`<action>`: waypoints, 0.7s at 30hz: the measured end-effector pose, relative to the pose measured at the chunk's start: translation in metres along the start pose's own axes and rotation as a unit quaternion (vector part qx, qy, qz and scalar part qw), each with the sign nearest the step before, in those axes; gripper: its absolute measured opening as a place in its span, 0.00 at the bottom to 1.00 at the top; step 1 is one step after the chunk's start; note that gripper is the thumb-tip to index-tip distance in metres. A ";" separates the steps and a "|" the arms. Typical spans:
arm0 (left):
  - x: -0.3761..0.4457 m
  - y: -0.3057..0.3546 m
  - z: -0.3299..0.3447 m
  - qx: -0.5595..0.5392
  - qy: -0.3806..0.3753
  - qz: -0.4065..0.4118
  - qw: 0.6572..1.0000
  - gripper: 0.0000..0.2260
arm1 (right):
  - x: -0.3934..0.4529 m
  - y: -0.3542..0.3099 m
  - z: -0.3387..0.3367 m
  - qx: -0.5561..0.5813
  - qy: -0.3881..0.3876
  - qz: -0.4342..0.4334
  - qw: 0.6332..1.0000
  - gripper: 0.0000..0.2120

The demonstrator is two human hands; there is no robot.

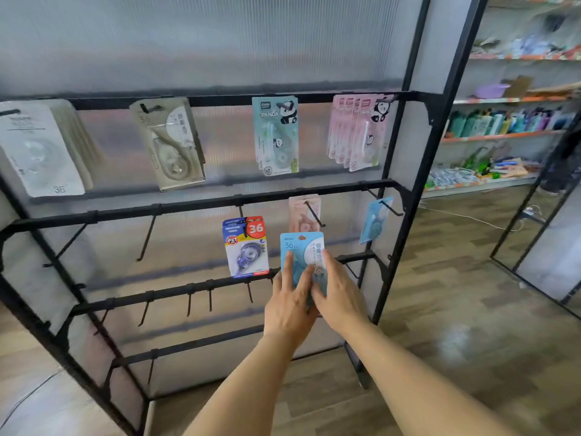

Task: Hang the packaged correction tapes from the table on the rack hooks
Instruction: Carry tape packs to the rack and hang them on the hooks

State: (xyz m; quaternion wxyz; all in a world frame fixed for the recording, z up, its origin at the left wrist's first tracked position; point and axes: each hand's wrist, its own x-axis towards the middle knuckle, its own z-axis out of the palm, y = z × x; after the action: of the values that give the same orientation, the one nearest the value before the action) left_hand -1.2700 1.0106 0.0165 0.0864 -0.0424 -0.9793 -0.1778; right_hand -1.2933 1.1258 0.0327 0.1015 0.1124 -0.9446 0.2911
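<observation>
Both hands met on one light-blue carded correction-tape pack (302, 259), held upright with its long axis vertical and its hang hole at the top. The left hand (287, 306) lay against the pack's lower left, fingers reaching up its face; the right hand (338, 297) pinched its lower right edge, though the blur made the exact grip hard to read. The pack stood in front of the black metal rack (201, 206), just right of a blue-and-red carded pack marked 36 (246, 247) and just below a pink carded pack (304, 214) on its black hook (314, 214). A matching light-blue pack (375, 220) hung on the hook towards the rack's right edge, up and right of the hands, the right hand being nearer. The move probably called for lifting the hole onto that prong.
</observation>
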 end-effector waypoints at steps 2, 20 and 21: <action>0.004 0.032 0.013 -0.017 0.001 -0.003 1.000 0.32 | -0.003 0.026 -0.020 -0.015 -0.014 -0.013 1.000 0.32; 0.084 0.183 0.085 -0.033 -0.031 0.016 0.999 0.35 | 0.039 0.184 -0.106 -0.046 -0.017 0.026 0.998 0.33; 0.092 0.185 0.088 -0.036 -0.032 0.019 0.999 0.35 | 0.044 0.188 -0.108 -0.049 -0.017 0.031 0.998 0.33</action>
State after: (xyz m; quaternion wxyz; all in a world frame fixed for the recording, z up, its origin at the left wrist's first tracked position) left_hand -1.3526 1.2190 0.0148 0.0565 -0.0695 -0.9736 -0.2100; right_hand -1.3733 1.3325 0.0321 0.0818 0.0833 -0.9623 0.2458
